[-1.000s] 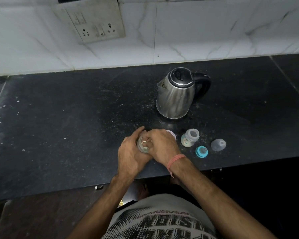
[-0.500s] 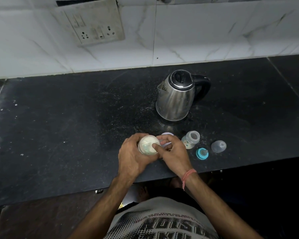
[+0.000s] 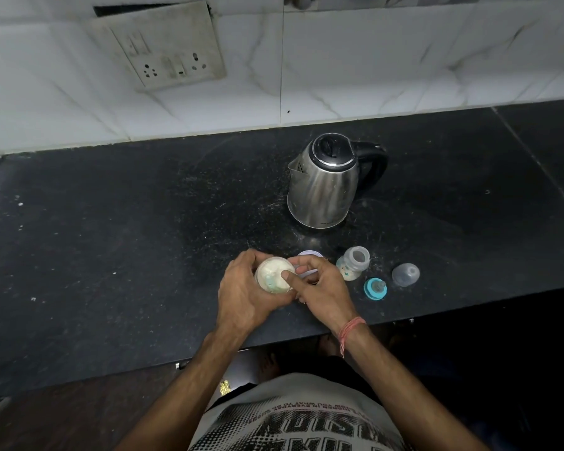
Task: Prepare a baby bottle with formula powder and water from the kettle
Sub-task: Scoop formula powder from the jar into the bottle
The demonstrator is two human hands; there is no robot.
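My left hand (image 3: 245, 294) grips a small open jar (image 3: 271, 281) of white formula powder near the counter's front edge; something teal shows inside it. My right hand (image 3: 328, 289) is right beside it, its thumb tip pressed into the jar's mouth and its curled fingers around a white lid (image 3: 307, 254). The open baby bottle (image 3: 354, 263) stands just right of my hands. A teal ring with the nipple (image 3: 375, 288) and a clear dome cap (image 3: 405, 274) lie further right. The steel kettle (image 3: 323, 187), lid closed, stands behind them.
The black stone counter (image 3: 111, 239) is dusted with powder around the kettle. A white tiled wall with a socket plate (image 3: 163, 50) rises behind. The counter's front edge runs just under my wrists.
My right hand has come off the top of the jar, taking the lid aside. The powder now shows, and my right thumb has moved into the opening.
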